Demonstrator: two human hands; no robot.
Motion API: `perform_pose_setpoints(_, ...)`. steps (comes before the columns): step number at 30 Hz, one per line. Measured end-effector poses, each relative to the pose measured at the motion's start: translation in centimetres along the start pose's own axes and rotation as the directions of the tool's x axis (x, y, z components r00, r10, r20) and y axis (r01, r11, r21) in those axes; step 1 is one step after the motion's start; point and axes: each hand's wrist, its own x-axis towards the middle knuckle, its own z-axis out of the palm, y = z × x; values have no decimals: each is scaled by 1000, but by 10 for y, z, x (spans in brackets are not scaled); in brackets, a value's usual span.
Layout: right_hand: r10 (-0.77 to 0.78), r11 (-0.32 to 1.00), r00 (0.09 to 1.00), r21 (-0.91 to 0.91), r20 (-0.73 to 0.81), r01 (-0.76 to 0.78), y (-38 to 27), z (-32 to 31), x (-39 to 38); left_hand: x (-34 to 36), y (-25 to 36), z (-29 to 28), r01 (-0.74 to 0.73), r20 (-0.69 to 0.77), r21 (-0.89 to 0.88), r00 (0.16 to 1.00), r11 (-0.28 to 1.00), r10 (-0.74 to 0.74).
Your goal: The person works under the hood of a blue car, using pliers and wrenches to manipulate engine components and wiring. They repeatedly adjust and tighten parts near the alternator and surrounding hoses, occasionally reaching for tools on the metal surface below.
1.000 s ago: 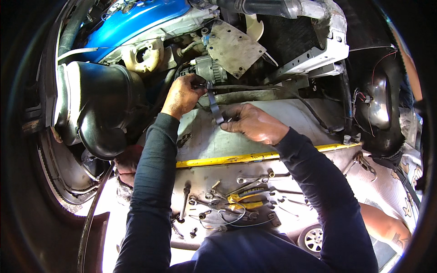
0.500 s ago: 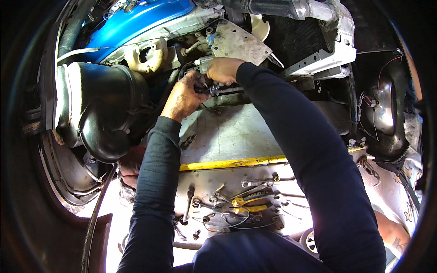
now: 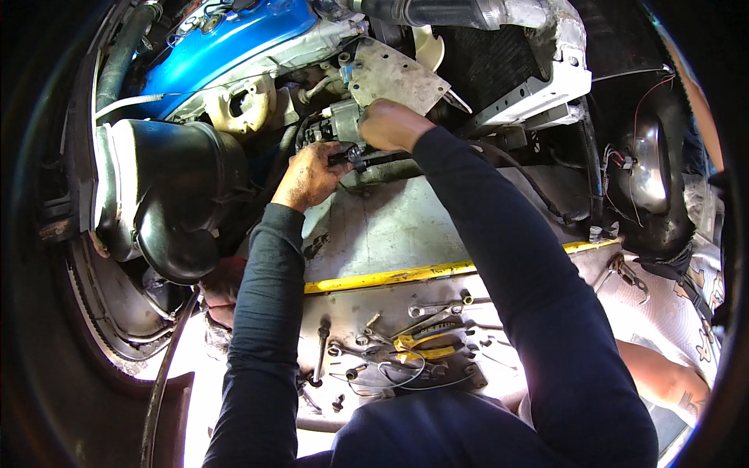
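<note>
My left hand (image 3: 310, 175) pinches a dark hose fitting (image 3: 342, 158) between thumb and fingers, low in the engine bay. A dark hose (image 3: 384, 158) runs rightward from there, under my right wrist. My right hand (image 3: 395, 126) is curled closed just above and to the right, against the side of a grey metal engine unit (image 3: 344, 118). Whatever its fingers hold is hidden behind the knuckles. Over that unit sits a flat metal plate with holes (image 3: 396, 76). A blue engine cover (image 3: 226, 54) lies farther up on the left.
A black air-filter housing (image 3: 175, 168) stands left of my arm. Below a yellow-edged metal crossbar (image 3: 390, 278) lie yellow-handled pliers (image 3: 425, 343), wrenches (image 3: 429, 310) and loose sockets. A white bracket (image 3: 530, 101) juts out at upper right. Another person's arm (image 3: 663, 382) reaches in at lower right.
My right hand has moved up and away from my left, uncovering more of the grey unit. My left hand stays at the hose fitting. The other person's arm shows farther in.
</note>
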Motion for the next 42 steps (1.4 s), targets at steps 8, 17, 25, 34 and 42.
perform_pose_setpoints(8,427,430,801,685,419,-588,-56,30,-58,-1,14,-4,24,17,38,1000,999,-25)
perform_pose_setpoints(17,418,-622,652,722,633,-303,-79,37,-46,0,18,-12,11,18,45,1000,999,-12)
perform_pose_setpoints(25,484,-179,750,890,451,-420,-77,23,-57,-4,25,-3,29,-20,132,999,991,-26)
perform_pose_setpoints(34,538,-430,563,779,627,-457,-85,28,-52,4,18,5,121,143,87,981,989,-133)
perform_pose_setpoints(42,462,705,887,615,-20,-354,-93,40,-52,1,20,14,30,49,113,998,993,-36)
